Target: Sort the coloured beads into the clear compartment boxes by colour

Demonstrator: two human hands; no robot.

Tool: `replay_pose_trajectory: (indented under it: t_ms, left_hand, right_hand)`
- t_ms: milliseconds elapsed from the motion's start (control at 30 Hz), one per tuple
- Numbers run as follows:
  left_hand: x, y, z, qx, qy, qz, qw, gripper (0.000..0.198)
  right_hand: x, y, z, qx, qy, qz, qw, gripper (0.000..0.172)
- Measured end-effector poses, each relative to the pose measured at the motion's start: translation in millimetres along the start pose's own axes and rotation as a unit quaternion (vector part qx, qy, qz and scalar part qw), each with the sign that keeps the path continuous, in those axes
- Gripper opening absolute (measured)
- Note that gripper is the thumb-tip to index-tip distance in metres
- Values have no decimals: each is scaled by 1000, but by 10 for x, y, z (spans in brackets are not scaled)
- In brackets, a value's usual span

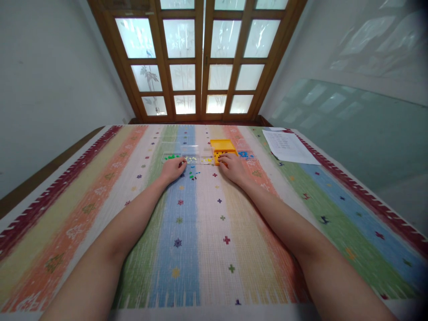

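Both my arms stretch across a striped tablecloth point(200, 249). My left hand point(173, 169) rests knuckles up with fingers curled, just in front of a clear tray point(166, 154) holding green and yellow beads. A few loose green and blue beads point(191, 174) lie on the cloth between my hands. My right hand point(230, 166) has its fingers bent at the front edge of an orange box point(222, 145) with small dark pieces on it. What either hand pinches, if anything, is too small to make out.
Blue beads point(244, 154) sit in a clear tray right of the orange box. A printed white sheet point(289, 147) lies at the far right. Behind the table's far edge stands a wooden double door point(197, 58) with frosted panes. A glass panel point(351, 129) lines the right wall.
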State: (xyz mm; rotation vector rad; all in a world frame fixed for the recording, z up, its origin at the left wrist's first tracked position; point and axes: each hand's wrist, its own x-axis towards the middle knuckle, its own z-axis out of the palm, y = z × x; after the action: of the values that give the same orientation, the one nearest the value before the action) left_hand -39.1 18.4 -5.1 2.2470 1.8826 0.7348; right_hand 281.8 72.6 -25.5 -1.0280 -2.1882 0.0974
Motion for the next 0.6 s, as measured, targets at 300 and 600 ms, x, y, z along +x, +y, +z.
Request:
replay_pose_trajectory:
  t_ms: [300,600]
  left_hand:
    - [4,-19,27,6,-1,7,1000,24]
    - [5,-19,33,7,-1,5,1000,25]
  right_hand:
    - [-43,-663,-90,96,-160,-197,962,29]
    - [-91,-797,16,85,-218,-246,940,37]
